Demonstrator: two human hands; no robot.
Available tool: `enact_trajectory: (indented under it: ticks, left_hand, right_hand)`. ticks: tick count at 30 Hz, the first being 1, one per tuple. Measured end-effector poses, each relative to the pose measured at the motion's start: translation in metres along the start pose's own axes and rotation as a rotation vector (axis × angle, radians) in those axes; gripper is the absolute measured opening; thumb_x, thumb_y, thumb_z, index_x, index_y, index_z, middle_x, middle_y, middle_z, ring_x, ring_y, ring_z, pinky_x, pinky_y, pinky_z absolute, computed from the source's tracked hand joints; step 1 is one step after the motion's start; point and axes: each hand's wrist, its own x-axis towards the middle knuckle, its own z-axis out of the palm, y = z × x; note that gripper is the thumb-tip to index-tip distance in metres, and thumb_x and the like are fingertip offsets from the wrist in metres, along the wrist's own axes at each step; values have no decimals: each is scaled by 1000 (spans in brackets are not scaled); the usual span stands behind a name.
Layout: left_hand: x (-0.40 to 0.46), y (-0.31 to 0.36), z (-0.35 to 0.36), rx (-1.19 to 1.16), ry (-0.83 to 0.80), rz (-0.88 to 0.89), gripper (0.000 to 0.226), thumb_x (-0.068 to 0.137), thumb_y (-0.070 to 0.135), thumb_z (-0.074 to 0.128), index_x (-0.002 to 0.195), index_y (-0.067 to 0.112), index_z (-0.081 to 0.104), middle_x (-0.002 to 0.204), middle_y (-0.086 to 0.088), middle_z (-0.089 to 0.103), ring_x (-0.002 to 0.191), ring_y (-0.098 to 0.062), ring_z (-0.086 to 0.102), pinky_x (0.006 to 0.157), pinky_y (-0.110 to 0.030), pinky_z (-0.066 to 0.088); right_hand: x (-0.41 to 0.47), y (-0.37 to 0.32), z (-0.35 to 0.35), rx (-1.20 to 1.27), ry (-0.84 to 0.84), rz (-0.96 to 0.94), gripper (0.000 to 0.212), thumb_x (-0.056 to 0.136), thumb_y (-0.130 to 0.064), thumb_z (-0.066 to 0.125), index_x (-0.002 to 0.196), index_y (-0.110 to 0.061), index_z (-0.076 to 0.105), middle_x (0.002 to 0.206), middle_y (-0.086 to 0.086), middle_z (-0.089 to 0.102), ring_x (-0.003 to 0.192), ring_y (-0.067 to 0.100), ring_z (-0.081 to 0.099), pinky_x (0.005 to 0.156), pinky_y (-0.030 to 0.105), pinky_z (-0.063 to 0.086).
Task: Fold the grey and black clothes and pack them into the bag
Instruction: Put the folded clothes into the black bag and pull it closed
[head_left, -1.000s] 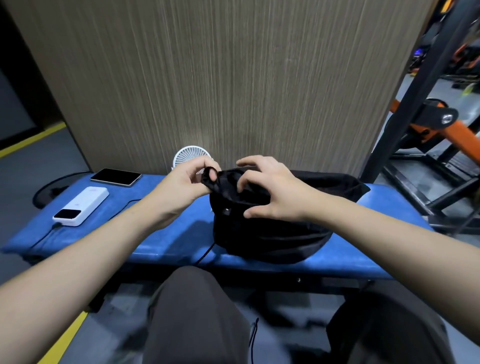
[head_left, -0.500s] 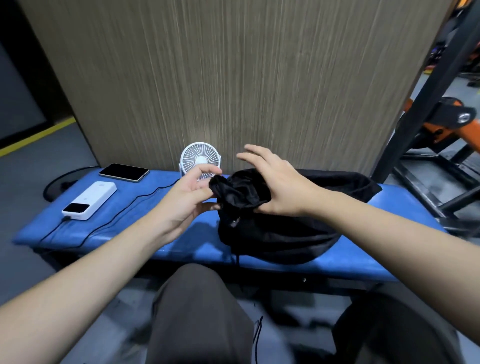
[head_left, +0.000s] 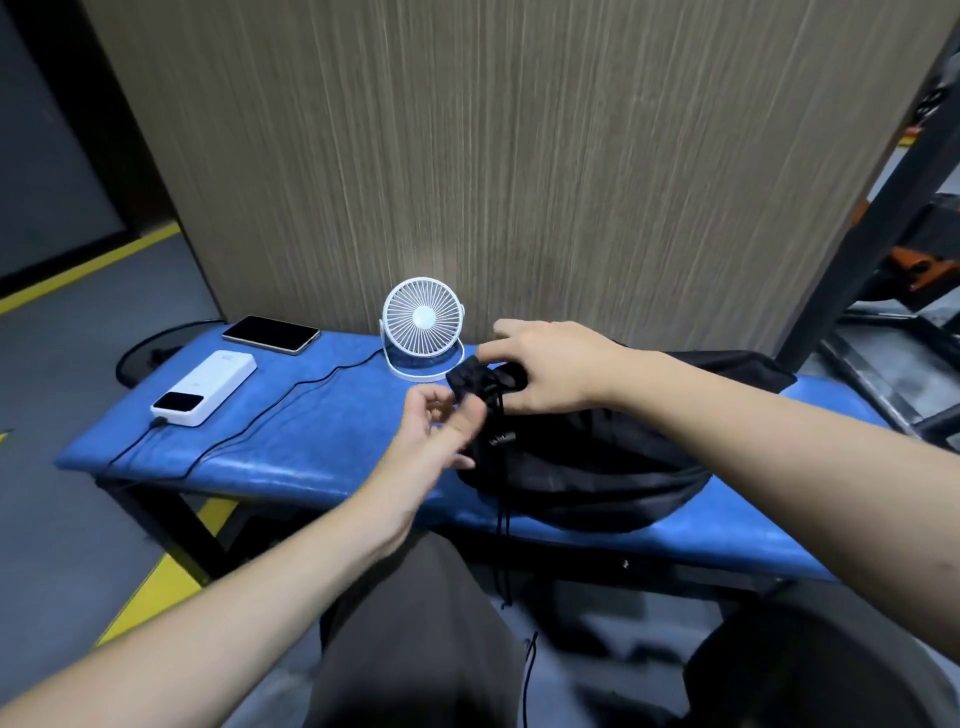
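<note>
Apparently the packing is nearly done: no loose clothes show, and the black bag (head_left: 582, 462) lies bulging on the bench (head_left: 311, 457) toward its right end. The right hand (head_left: 556, 364) grips its gathered mouth; the left hand (head_left: 441, 426) pinches the drawstring (head_left: 500, 410).

Two bare forearms without sleeves, a left hand (head_left: 441, 426) and right hand (head_left: 550, 364). Loose dark grey-brown trousers (head_left: 415, 639) cover both legs.
</note>
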Motion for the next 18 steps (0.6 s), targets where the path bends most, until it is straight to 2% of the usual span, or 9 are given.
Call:
enact_trajectory:
  ticks: [3, 4, 6, 8, 11, 13, 15, 16, 18]
  left_hand:
    - [-3, -7, 13, 170, 87, -44, 81, 44, 60, 88, 97, 21, 40, 83, 2, 46, 74, -11, 49, 80, -50, 54]
    - [-3, -9, 18, 170, 85, -46, 77, 45, 55, 90, 94, 20, 40, 81, 2, 46, 71, -9, 48, 77, -48, 54]
    - [1, -9, 25, 187, 88, -8, 61, 62, 36, 92, 96, 18, 44, 87, 3, 54, 69, -4, 55, 71, -34, 52]
    - [9, -4, 28, 187, 109, 53, 46, 75, 20, 86, 101, 18, 49, 98, 5, 62, 77, 1, 64, 74, -26, 50]
    - [21, 9, 26, 146, 123, 94, 40, 81, 5, 78, 106, 12, 48, 97, 4, 64, 72, 3, 65, 77, -24, 54]
    - [24, 19, 25, 90, 64, 70, 35, 86, -3, 69, 105, 12, 45, 93, -3, 64, 56, -8, 62, 64, -26, 57]
    - [25, 27, 22, 104, -12, 70, 26, 92, -4, 60, 99, 16, 44, 82, 1, 61, 44, -7, 46, 44, -22, 42]
    - [26, 30, 19, 142, -39, 73, 21, 95, -1, 56, 98, 17, 46, 76, 6, 56, 42, -4, 38, 41, -19, 33]
    - [29, 37, 5, 216, -52, 80, 13, 100, 6, 49, 98, 17, 55, 65, 9, 44, 42, -2, 30, 39, -16, 23]
  right_hand:
    - [0, -2, 0, -65, 70, 51, 34, 84, -50, 60, 114, -34, 61, 91, -9, 39, 101, 28, 62, 71, 33, 36]
    - [1, -4, 0, -71, 88, 61, 33, 84, -51, 60, 111, -33, 61, 92, -8, 43, 101, 28, 63, 73, 34, 39]
    - [1, -5, 3, -68, 122, 89, 32, 83, -51, 59, 106, -29, 57, 96, -4, 57, 99, 30, 64, 75, 37, 45]
    - [2, -5, 5, -59, 151, 144, 36, 81, -48, 60, 105, -24, 48, 100, 4, 65, 95, 34, 64, 70, 38, 45]
    - [3, -7, 2, 15, 153, 235, 41, 81, -38, 64, 104, -20, 36, 87, 7, 58, 86, 37, 62, 64, 36, 38]
    - [4, -8, -5, 146, 136, 237, 47, 77, -27, 67, 111, -19, 36, 87, 4, 58, 84, 36, 61, 64, 37, 42]
    - [4, -5, -9, 267, 137, 197, 58, 73, -20, 67, 123, -25, 38, 96, 2, 66, 85, 35, 63, 70, 41, 51]
    - [3, -1, -10, 298, 135, 173, 63, 72, -18, 67, 127, -29, 38, 98, 1, 67, 83, 33, 63, 73, 42, 53]
    - [-1, 7, -12, 305, 110, 134, 71, 73, -15, 65, 134, -35, 37, 85, -5, 62, 76, 26, 59, 73, 42, 53]
